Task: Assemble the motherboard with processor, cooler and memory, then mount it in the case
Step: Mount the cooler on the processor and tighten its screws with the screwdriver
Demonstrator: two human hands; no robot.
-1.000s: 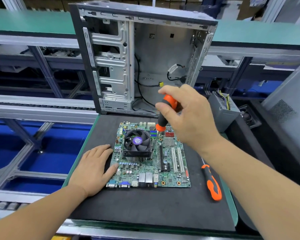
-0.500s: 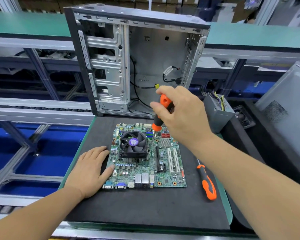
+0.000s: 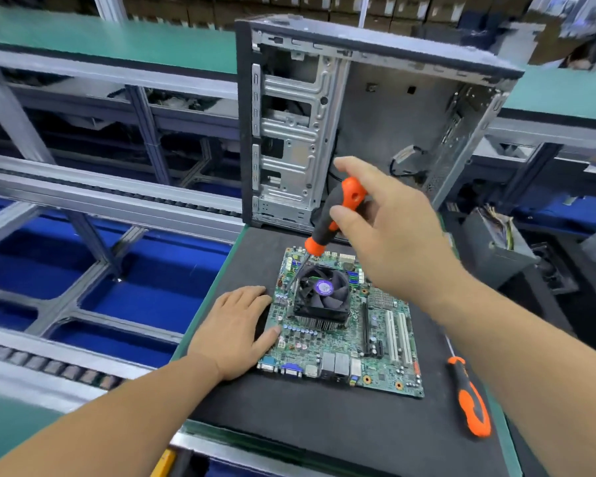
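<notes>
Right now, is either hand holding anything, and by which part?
The right hand holds a screwdriver by its orange-and-black handle. The left hand holds nothing; it rests flat at the motherboard edge.

Factory line under even light.
A green bench (image 3: 117,43) ran across the back above grey metal framing (image 3: 145,132); blue bins (image 3: 145,297) lay beyond the worktop's left edge, stacked cartons (image 3: 358,8) behind.

Bright, even overhead light, soft shadows under the hands, motion blur smearing the rails (image 3: 83,197) at left, wide-angle bending at the edges, and the far background out of focus.
</notes>
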